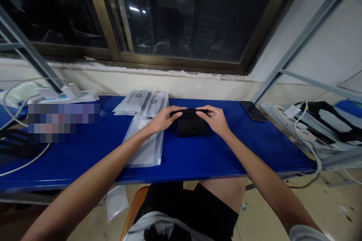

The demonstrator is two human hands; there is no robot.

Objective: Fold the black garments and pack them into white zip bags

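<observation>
Black, cloth-like bundle [192, 126] rests on the blue surface [192, 156] beside the plastic bags [149, 150]; the left hand [165, 118] and right hand [216, 118] pinch its far edge, fingers nearly closed. Even tension on both corners should keep the fold square.

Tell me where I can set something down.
The blue tabletop is bare between the right forearm and the phone, and left of the translucent zip bag, beyond the left forearm. Crowded: mid-table, where the left hand and right hand hold a folded black item beside stacked pouches; far left, with a power strip.
</observation>
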